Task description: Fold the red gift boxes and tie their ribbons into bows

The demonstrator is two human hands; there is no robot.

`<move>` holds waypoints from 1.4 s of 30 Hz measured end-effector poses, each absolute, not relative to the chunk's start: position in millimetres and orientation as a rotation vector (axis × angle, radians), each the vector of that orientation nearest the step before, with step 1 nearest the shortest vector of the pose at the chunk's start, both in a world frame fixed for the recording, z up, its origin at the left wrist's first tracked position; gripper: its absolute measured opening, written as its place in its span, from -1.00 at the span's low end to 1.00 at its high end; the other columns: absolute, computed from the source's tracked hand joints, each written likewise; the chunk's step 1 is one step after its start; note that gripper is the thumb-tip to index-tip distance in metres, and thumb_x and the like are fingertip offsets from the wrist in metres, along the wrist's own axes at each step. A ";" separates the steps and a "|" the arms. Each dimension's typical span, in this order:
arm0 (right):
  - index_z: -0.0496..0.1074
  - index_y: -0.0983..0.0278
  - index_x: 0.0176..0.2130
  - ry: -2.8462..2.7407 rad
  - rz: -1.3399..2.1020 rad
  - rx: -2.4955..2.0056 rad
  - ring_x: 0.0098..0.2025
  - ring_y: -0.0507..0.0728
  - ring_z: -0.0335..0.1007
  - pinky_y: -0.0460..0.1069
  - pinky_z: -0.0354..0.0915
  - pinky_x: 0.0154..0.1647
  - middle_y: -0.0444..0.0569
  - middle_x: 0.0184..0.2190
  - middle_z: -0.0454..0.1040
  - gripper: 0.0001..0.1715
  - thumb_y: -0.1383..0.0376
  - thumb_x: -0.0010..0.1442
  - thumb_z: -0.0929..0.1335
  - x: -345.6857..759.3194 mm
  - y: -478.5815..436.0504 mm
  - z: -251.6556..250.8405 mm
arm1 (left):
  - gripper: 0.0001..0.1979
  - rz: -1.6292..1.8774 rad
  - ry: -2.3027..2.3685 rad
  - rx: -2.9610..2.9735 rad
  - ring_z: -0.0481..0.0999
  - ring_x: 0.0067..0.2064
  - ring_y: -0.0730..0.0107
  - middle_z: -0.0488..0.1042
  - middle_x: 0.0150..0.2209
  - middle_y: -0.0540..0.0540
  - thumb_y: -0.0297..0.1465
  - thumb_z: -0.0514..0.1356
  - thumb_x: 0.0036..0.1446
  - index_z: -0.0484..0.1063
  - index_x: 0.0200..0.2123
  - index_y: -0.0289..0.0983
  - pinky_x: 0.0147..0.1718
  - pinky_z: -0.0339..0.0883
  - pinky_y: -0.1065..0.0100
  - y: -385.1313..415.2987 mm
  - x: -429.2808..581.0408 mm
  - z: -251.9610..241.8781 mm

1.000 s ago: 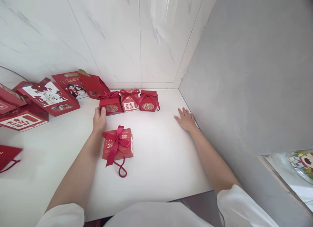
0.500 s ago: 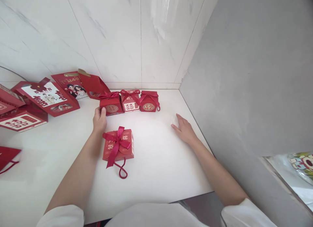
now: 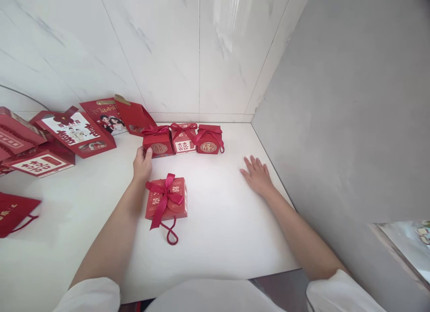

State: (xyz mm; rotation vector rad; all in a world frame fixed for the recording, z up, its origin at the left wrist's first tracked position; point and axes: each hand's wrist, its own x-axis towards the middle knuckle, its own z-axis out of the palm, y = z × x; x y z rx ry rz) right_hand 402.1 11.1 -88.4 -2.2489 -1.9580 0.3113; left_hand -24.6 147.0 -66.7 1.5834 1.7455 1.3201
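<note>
My left hand [image 3: 143, 163] grips the left side of a red gift box [image 3: 157, 141], its thumb at the front corner and its other fingers partly hidden behind. That box is the leftmost of a row of three, beside a pink-and-white gift box [image 3: 184, 139] and another red gift box [image 3: 209, 141] with a gold emblem. All three carry ribbon bows. Nearer to me lies a flatter red box [image 3: 167, 199] with a crimson bow and a looped cord handle. On the right, my right hand [image 3: 258, 174] rests palm down on the white table [image 3: 218, 231], fingers spread, holding nothing.
Several red wedding boxes, including one with a white front label [image 3: 72, 132], stand on the left against the tiled wall [image 3: 161, 57]. A red bag [image 3: 16, 213] with a cord handle lies at the left edge. A grey wall [image 3: 342, 124] borders the table's right side.
My right hand has flattened onto the table with its fingers spread wider. The view has shifted slightly left. My left hand stays at the leftmost box, and the boxes have not visibly moved.
</note>
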 end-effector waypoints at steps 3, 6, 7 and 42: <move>-0.06 0.16 0.41 -1.866 0.304 -2.303 0.47 0.33 -0.33 0.42 -0.33 0.39 0.04 0.46 -0.18 -0.21 -0.12 0.36 -0.01 415.1 25.3 -88.9 | -0.52 1.300 1.679 1.643 0.48 0.06 0.17 0.47 0.08 -0.23 -0.22 0.09 0.21 0.28 0.16 -0.25 0.11 0.31 0.17 149.2 -25.1 -69.7; 0.01 0.24 0.38 -1.789 0.269 -2.213 0.43 0.35 -0.11 0.47 -0.41 0.36 0.15 0.40 0.03 -0.21 -0.10 0.36 0.04 405.8 36.3 -84.5 | -0.50 1.259 1.684 1.681 0.49 0.02 0.17 0.48 0.07 -0.22 -0.25 0.11 0.19 0.26 0.18 -0.25 0.08 0.33 0.15 150.2 -22.0 -69.1; -0.01 0.27 0.39 -1.774 0.297 -2.116 0.41 0.33 -0.05 0.43 -0.35 0.38 0.18 0.38 0.07 -0.19 -0.10 0.35 0.06 397.3 40.6 -82.4 | -0.50 1.244 1.685 1.697 0.50 0.00 0.16 0.49 0.05 -0.21 -0.24 0.11 0.19 0.26 0.18 -0.25 0.07 0.33 0.14 150.1 -20.3 -68.4; -0.24 0.53 0.38 -1.365 0.159 -1.811 0.44 0.34 -0.35 0.28 -0.13 0.38 0.34 0.42 -0.29 -0.18 0.11 0.34 0.04 279.6 177.8 -85.8 | -0.36 1.753 2.081 1.722 0.05 0.34 -0.06 0.10 0.26 -0.43 -0.45 0.17 0.12 0.05 0.25 -0.37 0.33 -0.09 -0.06 133.2 -64.5 -26.1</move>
